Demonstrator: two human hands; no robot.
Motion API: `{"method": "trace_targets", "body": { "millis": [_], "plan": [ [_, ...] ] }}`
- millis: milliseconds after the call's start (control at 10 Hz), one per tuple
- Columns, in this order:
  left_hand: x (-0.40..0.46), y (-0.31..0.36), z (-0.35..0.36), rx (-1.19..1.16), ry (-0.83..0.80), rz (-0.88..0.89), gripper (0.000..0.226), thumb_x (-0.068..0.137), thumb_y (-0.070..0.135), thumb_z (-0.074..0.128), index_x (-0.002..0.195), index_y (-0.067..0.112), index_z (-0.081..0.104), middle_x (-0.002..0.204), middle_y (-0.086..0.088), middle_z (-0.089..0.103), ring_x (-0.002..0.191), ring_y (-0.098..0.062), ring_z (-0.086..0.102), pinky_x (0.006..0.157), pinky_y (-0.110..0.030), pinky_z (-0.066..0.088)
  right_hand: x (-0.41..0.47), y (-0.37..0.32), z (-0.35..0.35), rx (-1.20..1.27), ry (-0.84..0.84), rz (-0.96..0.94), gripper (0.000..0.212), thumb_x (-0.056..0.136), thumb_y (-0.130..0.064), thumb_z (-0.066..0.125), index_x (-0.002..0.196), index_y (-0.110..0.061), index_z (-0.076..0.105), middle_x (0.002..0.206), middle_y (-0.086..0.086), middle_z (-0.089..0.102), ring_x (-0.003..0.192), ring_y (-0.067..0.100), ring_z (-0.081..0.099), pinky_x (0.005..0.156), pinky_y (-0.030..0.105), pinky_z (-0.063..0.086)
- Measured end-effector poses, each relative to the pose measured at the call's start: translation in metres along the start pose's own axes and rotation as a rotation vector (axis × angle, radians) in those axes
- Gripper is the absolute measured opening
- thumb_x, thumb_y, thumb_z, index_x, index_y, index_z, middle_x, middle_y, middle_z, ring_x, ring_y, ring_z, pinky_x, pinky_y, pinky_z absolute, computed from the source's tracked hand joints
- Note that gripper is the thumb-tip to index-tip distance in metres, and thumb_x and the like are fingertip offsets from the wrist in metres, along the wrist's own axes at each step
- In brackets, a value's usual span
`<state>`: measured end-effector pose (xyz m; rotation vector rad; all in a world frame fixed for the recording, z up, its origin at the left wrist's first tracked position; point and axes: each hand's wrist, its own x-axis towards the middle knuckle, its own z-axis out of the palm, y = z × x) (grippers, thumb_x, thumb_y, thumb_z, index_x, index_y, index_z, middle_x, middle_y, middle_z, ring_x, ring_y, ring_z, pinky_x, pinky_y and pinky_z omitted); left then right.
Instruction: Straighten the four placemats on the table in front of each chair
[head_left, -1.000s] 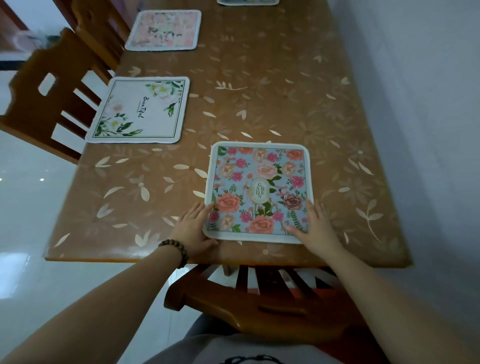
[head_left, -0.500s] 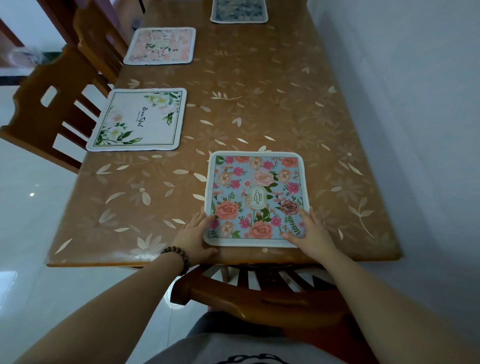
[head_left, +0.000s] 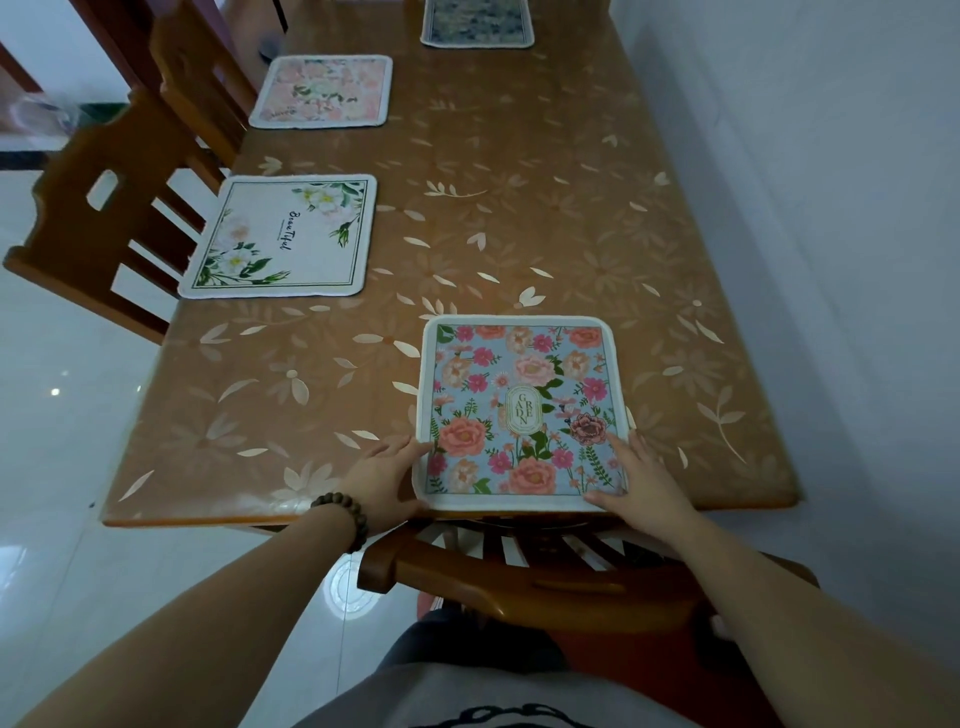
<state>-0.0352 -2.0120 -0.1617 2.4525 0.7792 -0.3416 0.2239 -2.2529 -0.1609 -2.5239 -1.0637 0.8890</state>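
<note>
A blue flowered placemat (head_left: 519, 405) lies at the near end of the wooden table (head_left: 519, 208), its near edge right at the table's edge. My left hand (head_left: 382, 480) grips its near left corner and my right hand (head_left: 641, 480) presses on its near right corner. A white placemat (head_left: 283, 239) with green leaves lies by the left edge. Farther along that edge sits a pink placemat (head_left: 322, 91). A dark patterned placemat (head_left: 477, 22) lies at the far end, partly cut off by the frame.
A wooden chair (head_left: 545, 582) stands between me and the table's near end. Two more chairs (head_left: 104, 218) stand along the left side. A white wall (head_left: 831, 208) runs close along the table's right side. Glossy white floor lies to the left.
Both hands have drawn the blue placemat toward me, to the table's near edge. My view has tilted up, so the far placemat shows more.
</note>
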Motion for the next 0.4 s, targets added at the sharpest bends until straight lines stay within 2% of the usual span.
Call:
{"method": "trace_targets", "body": {
  "millis": [200, 300, 400],
  "plan": [
    [0.002, 0.001, 0.0, -0.028, -0.031, 0.004, 0.075, 0.075, 0.053, 0.066, 0.138, 0.034, 0.031, 0.136, 0.007, 0.043, 0.125, -0.016, 0.04, 0.104, -0.036, 0.034, 0.001, -0.001, 0.002, -0.084, -0.11, 0.028, 0.121, 0.064, -0.059, 0.076, 0.15, -0.026, -0.003, 0.157, 0.012, -0.015, 0.143, 0.026, -0.015, 0.115, 0.044, 0.003],
    [0.002, 0.003, -0.002, -0.026, -0.078, -0.054, 0.076, 0.077, 0.048, 0.066, 0.14, 0.033, 0.028, 0.14, 0.003, 0.041, 0.124, -0.019, 0.044, 0.099, -0.037, 0.043, 0.0, -0.004, 0.003, -0.117, -0.11, 0.058, 0.123, 0.063, -0.064, 0.074, 0.15, -0.027, -0.005, 0.157, 0.013, -0.016, 0.143, 0.028, -0.015, 0.116, 0.045, 0.002],
    [0.013, 0.008, -0.008, 0.008, -0.04, -0.114, 0.08, 0.078, 0.05, 0.064, 0.144, 0.029, 0.023, 0.14, -0.002, 0.043, 0.12, -0.021, 0.048, 0.094, -0.038, 0.048, 0.007, -0.016, -0.007, -0.134, -0.041, 0.071, 0.114, 0.067, -0.073, 0.062, 0.15, -0.028, -0.001, 0.157, 0.014, -0.011, 0.144, 0.03, -0.011, 0.116, 0.05, 0.005]
  ]
}}
